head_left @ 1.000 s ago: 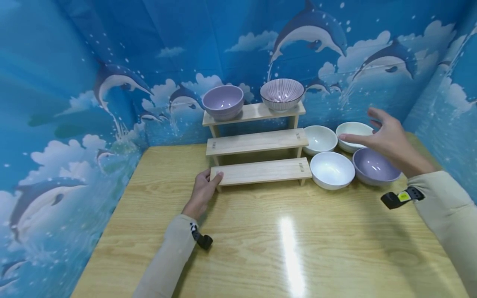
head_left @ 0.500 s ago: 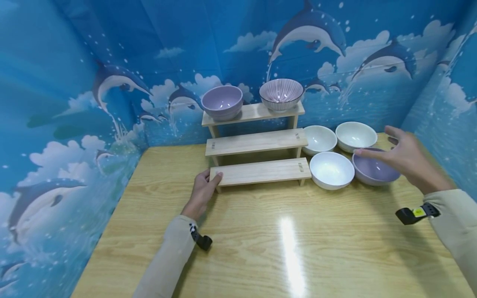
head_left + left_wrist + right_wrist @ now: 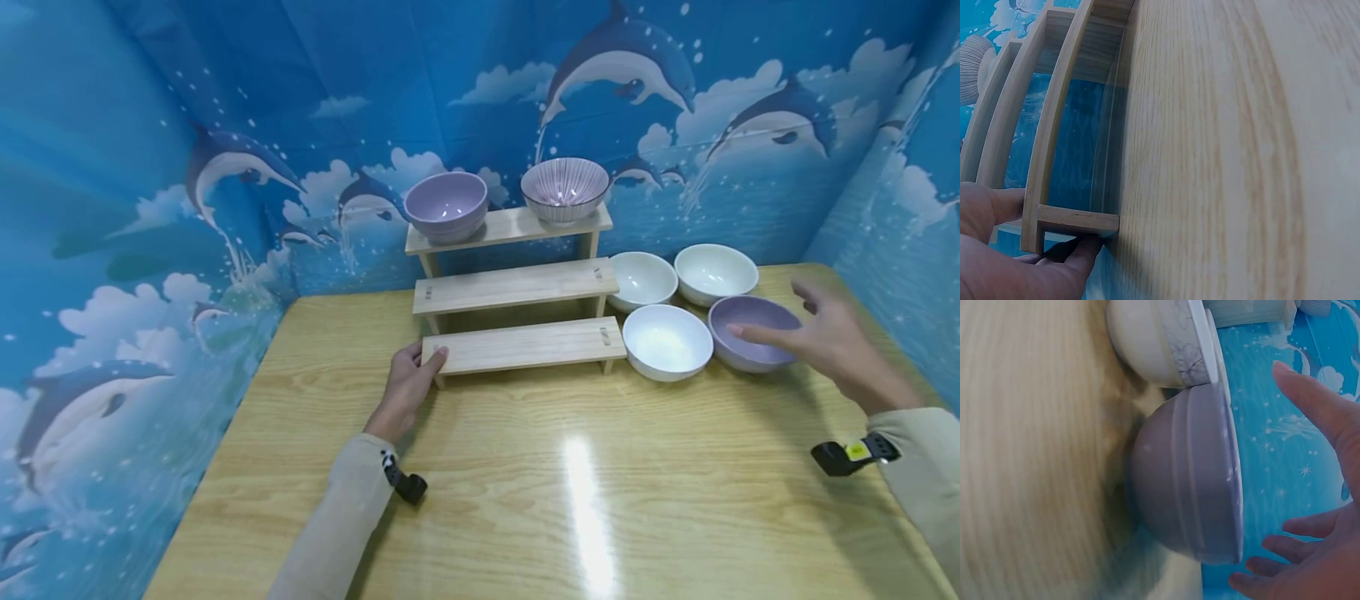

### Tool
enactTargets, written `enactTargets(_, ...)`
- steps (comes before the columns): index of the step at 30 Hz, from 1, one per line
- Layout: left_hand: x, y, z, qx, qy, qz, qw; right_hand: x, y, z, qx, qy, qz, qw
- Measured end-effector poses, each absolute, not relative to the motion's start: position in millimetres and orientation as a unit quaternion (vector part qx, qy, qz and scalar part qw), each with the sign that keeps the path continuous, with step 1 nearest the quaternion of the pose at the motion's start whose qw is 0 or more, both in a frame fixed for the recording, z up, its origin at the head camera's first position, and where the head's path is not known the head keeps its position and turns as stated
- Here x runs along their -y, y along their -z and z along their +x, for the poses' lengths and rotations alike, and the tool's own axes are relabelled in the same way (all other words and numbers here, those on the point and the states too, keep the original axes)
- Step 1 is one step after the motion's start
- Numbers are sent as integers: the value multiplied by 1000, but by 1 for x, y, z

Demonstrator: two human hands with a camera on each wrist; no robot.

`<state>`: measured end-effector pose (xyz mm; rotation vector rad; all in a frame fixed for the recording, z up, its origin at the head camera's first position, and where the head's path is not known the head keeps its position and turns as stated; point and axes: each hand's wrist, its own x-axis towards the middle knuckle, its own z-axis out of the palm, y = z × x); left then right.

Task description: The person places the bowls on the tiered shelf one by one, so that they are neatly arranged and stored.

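Note:
My left hand (image 3: 405,390) grips the left end of the lowest step of a three-step wooden display stand (image 3: 517,346). Its thumb lies on the board and its fingers wrap the end, as the left wrist view shows at the stand's leg (image 3: 1079,219). Over the right side of a purple bowl (image 3: 742,354) hovers my right hand (image 3: 834,346), thumb and fingers spread wide with nothing between them. In the right wrist view those fingers (image 3: 1297,547) are apart from the bowl's rim, and the bowl sits upright on the table.
Three white bowls, the front one (image 3: 667,342), a back left one (image 3: 643,282) and a back right one (image 3: 716,273), cluster beside the purple bowl. On the top step sit another purple bowl (image 3: 447,208) and a striped bowl (image 3: 566,193). A dolphin-printed backdrop (image 3: 360,100) surrounds the table (image 3: 480,483).
My right hand has moved right and toward me, from over the back right white bowl to over the purple one. The left hand keeps its grip on the stand.

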<state>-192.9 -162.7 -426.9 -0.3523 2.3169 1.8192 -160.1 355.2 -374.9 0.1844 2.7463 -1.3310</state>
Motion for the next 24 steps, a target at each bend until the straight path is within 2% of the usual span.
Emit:
enactTargets(8, 164, 427, -191, -775, -616, -109, 89, -361, 384, -154, -900, 428, 68, 48)
enactTargets(24, 164, 427, -191, -772, -621, -105, 88, -361, 403, -146, -904, 421, 75, 25)
